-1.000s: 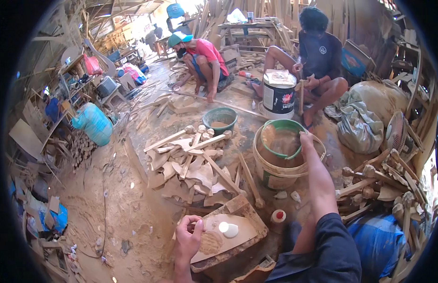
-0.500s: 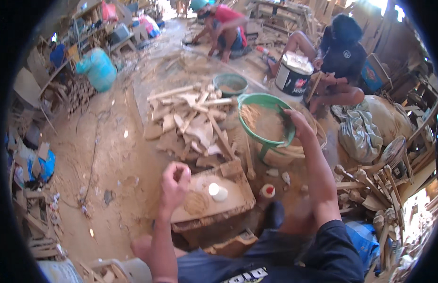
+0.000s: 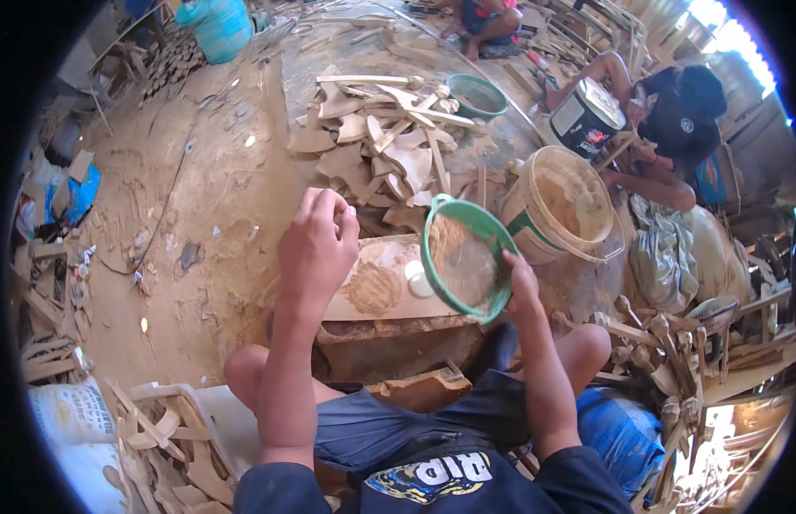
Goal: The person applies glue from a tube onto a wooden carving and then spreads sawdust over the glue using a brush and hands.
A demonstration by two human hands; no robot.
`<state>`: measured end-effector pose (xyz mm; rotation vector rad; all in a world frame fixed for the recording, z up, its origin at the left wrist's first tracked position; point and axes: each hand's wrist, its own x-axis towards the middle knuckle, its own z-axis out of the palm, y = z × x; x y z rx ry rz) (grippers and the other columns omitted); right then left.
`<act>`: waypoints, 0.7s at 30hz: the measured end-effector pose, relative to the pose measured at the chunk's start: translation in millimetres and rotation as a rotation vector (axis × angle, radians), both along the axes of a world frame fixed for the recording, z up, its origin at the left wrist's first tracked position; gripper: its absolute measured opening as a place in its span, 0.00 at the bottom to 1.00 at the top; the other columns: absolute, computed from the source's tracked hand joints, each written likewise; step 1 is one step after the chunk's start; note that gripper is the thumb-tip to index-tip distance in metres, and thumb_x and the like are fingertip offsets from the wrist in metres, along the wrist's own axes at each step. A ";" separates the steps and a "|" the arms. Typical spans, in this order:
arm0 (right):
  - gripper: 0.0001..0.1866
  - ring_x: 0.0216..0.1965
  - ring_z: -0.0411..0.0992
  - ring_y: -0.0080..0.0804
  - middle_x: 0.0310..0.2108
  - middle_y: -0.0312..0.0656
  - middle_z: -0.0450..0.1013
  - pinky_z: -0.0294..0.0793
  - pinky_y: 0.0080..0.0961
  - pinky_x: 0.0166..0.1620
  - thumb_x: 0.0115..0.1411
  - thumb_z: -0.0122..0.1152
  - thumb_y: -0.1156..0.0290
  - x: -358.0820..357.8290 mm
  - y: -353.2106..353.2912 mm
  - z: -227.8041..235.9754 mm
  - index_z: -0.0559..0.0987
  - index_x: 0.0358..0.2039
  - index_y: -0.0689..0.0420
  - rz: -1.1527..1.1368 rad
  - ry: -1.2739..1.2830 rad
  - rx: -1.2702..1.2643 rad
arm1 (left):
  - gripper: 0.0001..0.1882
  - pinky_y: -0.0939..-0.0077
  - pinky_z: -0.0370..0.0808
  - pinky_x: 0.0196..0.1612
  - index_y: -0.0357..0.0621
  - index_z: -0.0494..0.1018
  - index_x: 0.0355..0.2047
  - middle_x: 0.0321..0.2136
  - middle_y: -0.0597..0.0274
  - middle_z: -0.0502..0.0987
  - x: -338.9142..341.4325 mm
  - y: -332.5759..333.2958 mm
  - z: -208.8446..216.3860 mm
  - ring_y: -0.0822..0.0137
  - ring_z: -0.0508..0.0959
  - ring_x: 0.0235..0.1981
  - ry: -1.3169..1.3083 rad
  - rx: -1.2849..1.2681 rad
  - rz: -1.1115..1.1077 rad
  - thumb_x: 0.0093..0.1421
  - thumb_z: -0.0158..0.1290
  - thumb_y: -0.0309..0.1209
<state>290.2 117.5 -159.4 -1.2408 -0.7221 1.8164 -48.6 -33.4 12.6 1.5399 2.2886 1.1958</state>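
My right hand (image 3: 523,281) grips the rim of a round green sieve (image 3: 477,278), tilted over the right end of a low wooden bench (image 3: 398,308). Tan powder lies along the sieve's left side; the rest of its mesh looks nearly bare. My left hand (image 3: 319,248) is raised over the bench's left end, its fingers curled in and the thumb up. Whatever it may hold is hidden by the fingers. On the bench top a flat heap of tan powder (image 3: 372,288) sits beside a small white round container (image 3: 422,281), partly covered by the sieve.
Cut wooden pieces (image 3: 389,141) are heaped beyond the bench. A powder-dusted bucket (image 3: 535,214) stands at its right. Farther right, a co-worker (image 3: 680,120) sits by a black bucket (image 3: 586,120). Turned wooden sticks (image 3: 672,343) lie at my right, more scraps (image 3: 175,454) at lower left.
The sieve has come from above the dusty bucket toward me, over the bench, in my right hand. My left hand has risen and stays curled. The view has tilted down.
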 end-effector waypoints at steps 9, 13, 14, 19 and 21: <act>0.19 0.50 0.78 0.32 0.52 0.39 0.80 0.78 0.33 0.56 0.74 0.53 0.69 7.7 -46.8 -52.7 0.80 0.62 0.58 0.000 -0.228 0.115 | 0.09 0.49 0.82 0.42 0.42 0.74 0.39 0.43 0.53 0.78 -5.5 1.1 -2.1 0.45 0.84 0.40 0.100 -0.086 0.012 0.71 0.55 0.35; 0.19 0.47 0.78 0.29 0.52 0.39 0.80 0.80 0.31 0.53 0.74 0.53 0.70 -3.8 -50.0 -48.4 0.80 0.61 0.58 -0.023 -0.251 0.042 | 0.09 0.49 0.82 0.43 0.41 0.76 0.39 0.44 0.53 0.79 -4.0 4.3 -6.1 0.45 0.84 0.41 0.113 -0.139 0.006 0.71 0.56 0.34; 0.18 0.46 0.78 0.28 0.51 0.38 0.80 0.80 0.30 0.52 0.74 0.53 0.70 2.8 -45.4 -55.0 0.81 0.61 0.58 -0.050 -0.284 0.080 | 0.09 0.49 0.82 0.43 0.41 0.76 0.39 0.44 0.53 0.79 -0.4 8.0 -5.9 0.45 0.84 0.41 0.111 -0.134 -0.004 0.71 0.56 0.34; 0.17 0.45 0.77 0.26 0.48 0.37 0.81 0.79 0.29 0.50 0.74 0.54 0.70 -1.2 -47.2 -58.0 0.81 0.59 0.58 -0.039 -0.310 0.097 | 0.09 0.50 0.83 0.45 0.41 0.76 0.39 0.44 0.52 0.80 4.0 13.7 -8.7 0.45 0.85 0.42 0.117 -0.126 -0.012 0.70 0.56 0.34; 0.17 0.45 0.77 0.26 0.47 0.36 0.81 0.79 0.29 0.49 0.73 0.55 0.69 -1.2 -46.4 -55.7 0.82 0.59 0.57 -0.125 -0.303 0.126 | 0.09 0.50 0.83 0.45 0.41 0.76 0.39 0.44 0.52 0.80 8.3 15.8 -8.1 0.46 0.85 0.42 0.130 -0.129 -0.024 0.70 0.56 0.34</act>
